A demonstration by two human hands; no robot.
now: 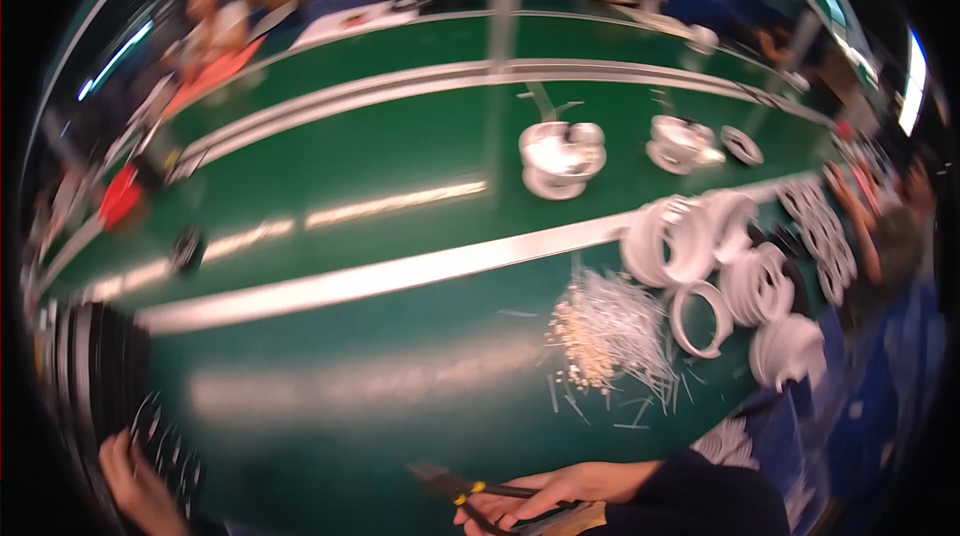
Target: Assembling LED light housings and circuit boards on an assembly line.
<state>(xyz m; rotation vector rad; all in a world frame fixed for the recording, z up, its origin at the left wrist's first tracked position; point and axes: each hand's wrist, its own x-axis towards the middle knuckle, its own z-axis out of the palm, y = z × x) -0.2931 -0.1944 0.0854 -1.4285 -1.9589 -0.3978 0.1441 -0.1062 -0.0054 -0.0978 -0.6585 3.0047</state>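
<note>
Head view: with right hand (548,489) wrapped round pliers (462,488) and left hand (140,486) by black stack (118,366), grip unclear, best aim pliers away from left hand.

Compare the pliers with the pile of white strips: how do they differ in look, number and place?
The pliers are dark with yellow marks; the strips are whitish, many with pale beige tips. The pliers are a single tool; the strips are many, heaped loosely. The pliers are in the right hand; the strips lie on the green table.
</note>
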